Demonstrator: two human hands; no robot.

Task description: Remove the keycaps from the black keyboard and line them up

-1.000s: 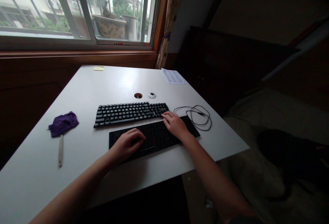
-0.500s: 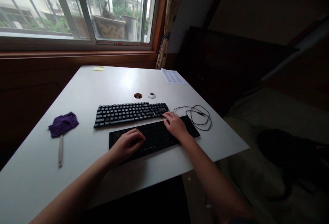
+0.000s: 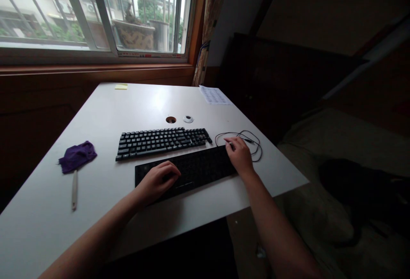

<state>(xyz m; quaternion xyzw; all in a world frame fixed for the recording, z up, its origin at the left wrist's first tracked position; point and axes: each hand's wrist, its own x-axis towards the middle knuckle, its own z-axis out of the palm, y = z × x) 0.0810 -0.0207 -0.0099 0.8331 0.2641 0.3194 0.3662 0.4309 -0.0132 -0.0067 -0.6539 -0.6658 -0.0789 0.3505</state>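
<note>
A black keyboard base [image 3: 205,166] lies near the front edge of the white desk. Just beyond it, loose black keycaps [image 3: 156,141] are laid out in keyboard order, a few standing apart at their right end. My left hand [image 3: 162,178] rests on the base's left half, fingers loosely curved, a gap between thumb and fingers, nothing in it. Over the right end of the base is my right hand [image 3: 239,154], thumb and fingertips pinched on a small thing that looks like a keycap, mostly hidden by the fingers.
A thin black cable [image 3: 256,142] is coiled at the right. On the left lies a purple cloth [image 3: 77,156] with a pale handle [image 3: 74,189] below it. A round hole [image 3: 171,120] and its white ring cover [image 3: 188,119] sit farther back, with printed paper [image 3: 214,95] and a yellow note [image 3: 121,86].
My right hand has moved right, from the right end of the keycap rows to the right end of the keyboard base. The left hand stays where it was.
</note>
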